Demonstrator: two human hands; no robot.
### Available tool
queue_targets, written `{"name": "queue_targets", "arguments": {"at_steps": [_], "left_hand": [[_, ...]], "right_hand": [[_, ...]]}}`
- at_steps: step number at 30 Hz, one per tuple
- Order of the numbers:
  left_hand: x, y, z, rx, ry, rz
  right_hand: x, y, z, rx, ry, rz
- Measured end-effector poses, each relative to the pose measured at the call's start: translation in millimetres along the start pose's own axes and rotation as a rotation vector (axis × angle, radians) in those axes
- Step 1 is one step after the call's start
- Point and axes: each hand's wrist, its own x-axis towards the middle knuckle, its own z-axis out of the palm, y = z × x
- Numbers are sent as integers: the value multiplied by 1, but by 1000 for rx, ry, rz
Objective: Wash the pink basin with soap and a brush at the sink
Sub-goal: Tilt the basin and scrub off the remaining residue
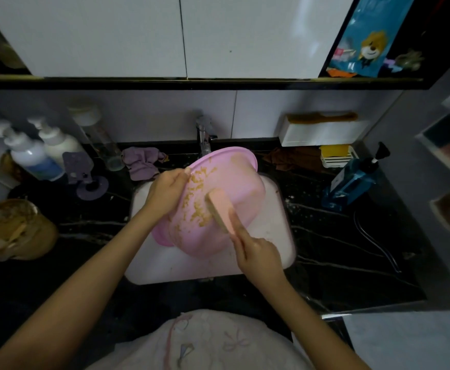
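Gripping the rim of the pink basin (241, 186), the left hand (166, 188) holds it tilted over the white sink (274, 236). The right hand (256, 252) clasps a scrubbing brush (220, 208) against its wall, smeared with what may be brownish soap (196, 209).

We judge this a household bathroom. We note a white sink (170, 268) set in a black marble counter (352, 236), a faucet (204, 137) and pump bottles (31, 153).

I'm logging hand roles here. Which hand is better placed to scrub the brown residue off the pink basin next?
Right. The right hand holds the brush against the pink basin, beside the residue; the left hand grips its rim, steadying it.
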Motion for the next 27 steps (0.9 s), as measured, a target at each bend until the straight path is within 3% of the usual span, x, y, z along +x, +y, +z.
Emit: {"name": "queue_targets", "arguments": {"at_steps": [2, 6, 7, 9, 12, 14, 17, 22, 25, 27], "left_hand": [[-1, 0, 1, -23, 4, -4], [-4, 4, 4, 20, 22, -17], [-3, 5, 3, 39, 35, -31], [-2, 4, 1, 48, 43, -54], [-2, 4, -1, 13, 35, -46], [-3, 7, 0, 11, 30, -39], [-6, 11, 3, 32, 30, -21], [-6, 8, -3, 51, 51, -47], [-9, 8, -1, 14, 38, -68], [-10, 10, 0, 17, 48, -66]], "right_hand": [[13, 28, -2, -15, 68, 71], [56, 14, -1, 524, 201, 535], [52, -3, 3, 601, 212, 557], [22, -34, 13, 644, 146, 435], [3, -20, 19, 451, 47, 295], [33, 7, 19, 461, 130, 496], [52, -9, 14, 753, 301, 785], [23, -58, 23, 890, 224, 606], [53, -32, 21, 908, 362, 795], [49, -38, 25, 927, 316, 869]]}}
